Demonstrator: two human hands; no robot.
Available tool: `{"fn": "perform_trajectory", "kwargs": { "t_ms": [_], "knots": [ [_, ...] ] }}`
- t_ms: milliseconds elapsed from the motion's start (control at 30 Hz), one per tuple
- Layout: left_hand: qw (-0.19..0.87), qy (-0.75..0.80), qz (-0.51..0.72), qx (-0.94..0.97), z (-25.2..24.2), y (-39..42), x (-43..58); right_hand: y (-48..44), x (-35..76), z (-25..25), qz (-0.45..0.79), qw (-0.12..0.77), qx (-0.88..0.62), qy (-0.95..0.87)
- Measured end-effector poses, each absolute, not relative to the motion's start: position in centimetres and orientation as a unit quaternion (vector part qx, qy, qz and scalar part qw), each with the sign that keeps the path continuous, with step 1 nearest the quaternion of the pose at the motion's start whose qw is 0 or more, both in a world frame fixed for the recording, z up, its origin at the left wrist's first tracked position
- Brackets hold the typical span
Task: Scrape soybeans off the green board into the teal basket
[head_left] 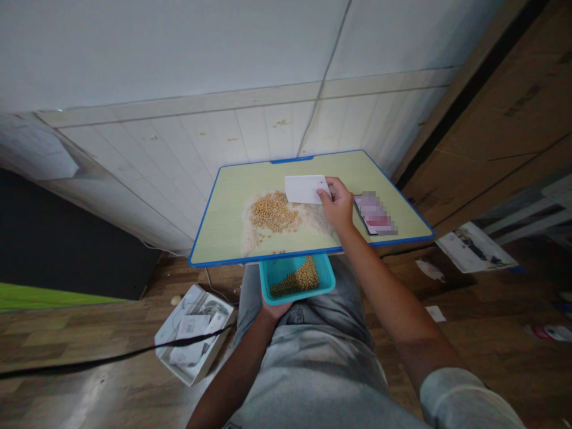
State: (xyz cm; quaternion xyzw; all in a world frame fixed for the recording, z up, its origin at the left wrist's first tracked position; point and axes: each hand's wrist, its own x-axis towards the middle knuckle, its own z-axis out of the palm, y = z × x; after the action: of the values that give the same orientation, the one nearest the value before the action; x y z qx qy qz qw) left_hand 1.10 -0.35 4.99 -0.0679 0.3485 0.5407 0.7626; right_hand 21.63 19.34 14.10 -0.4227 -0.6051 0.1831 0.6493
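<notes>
Head view: our right hand (338,205) grips a white card (302,189) by its right end, thumb pressed on the near face. We see the card over the middle of the blue-rimmed table (223,193); whether it touches the surface, we cannot tell. Just below and left of it, yellow beans (271,211) lie heaped among pale grains (315,218), which spread down to the near edge toward the left. A phone (363,210) lies between our right hand and the table's right edge, close to the near right corner.

Our left hand (277,309) is under a teal tray (298,297) at the middle of the near edge; its fingers are hidden, so we cannot tell whether they are curled. The tray holds more beans (308,275), some looking darker.
</notes>
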Motion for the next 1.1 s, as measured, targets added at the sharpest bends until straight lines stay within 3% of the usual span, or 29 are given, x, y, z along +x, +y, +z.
{"fn": "perform_trajectory", "kwargs": {
  "t_ms": [733,1100],
  "knots": [
    [0.751,0.367,0.539,-0.103,6.1,-0.4,1.3,19.3,21.6,14.1,0.142,0.650,-0.444,-0.601],
    [0.748,0.390,0.530,-0.087,3.2,-0.3,0.5,19.0,21.6,14.3,0.144,0.638,-0.450,-0.608]
  ]
}}
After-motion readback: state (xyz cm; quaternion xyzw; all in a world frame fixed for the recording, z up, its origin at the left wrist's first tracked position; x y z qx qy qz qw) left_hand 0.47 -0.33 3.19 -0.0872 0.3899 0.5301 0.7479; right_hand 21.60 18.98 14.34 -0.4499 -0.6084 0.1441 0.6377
